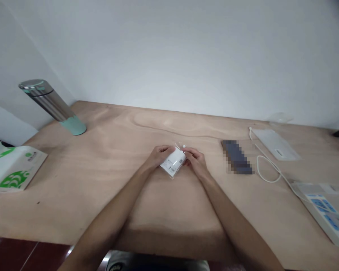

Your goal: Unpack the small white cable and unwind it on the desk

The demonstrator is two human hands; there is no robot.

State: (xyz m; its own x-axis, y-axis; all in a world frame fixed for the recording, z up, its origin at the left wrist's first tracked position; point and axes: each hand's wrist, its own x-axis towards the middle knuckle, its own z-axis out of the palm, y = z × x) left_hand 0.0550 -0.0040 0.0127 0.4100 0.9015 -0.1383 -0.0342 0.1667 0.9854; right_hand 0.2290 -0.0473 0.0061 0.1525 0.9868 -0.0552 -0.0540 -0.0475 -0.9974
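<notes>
Between my hands, over the middle of the wooden table, is a small clear plastic bag (173,162) with a white printed card or packet inside. My left hand (160,155) pinches its upper left edge between thumb and fingers. At the upper right corner my right hand (195,159) has its fingers closed on the bag near its opening. A small white round piece (184,146) shows at the top end, close to my right fingertips; whether it is inside the bag I cannot tell.
A steel and mint-green flask (58,109) stands at the back left, behind a tissue pack (19,169). On the right lie a pixelated dark phone-like object (237,157), a white cable (267,180), a translucent pouch (275,145) and a box with blue prints (324,210). A wall (186,56) rises behind.
</notes>
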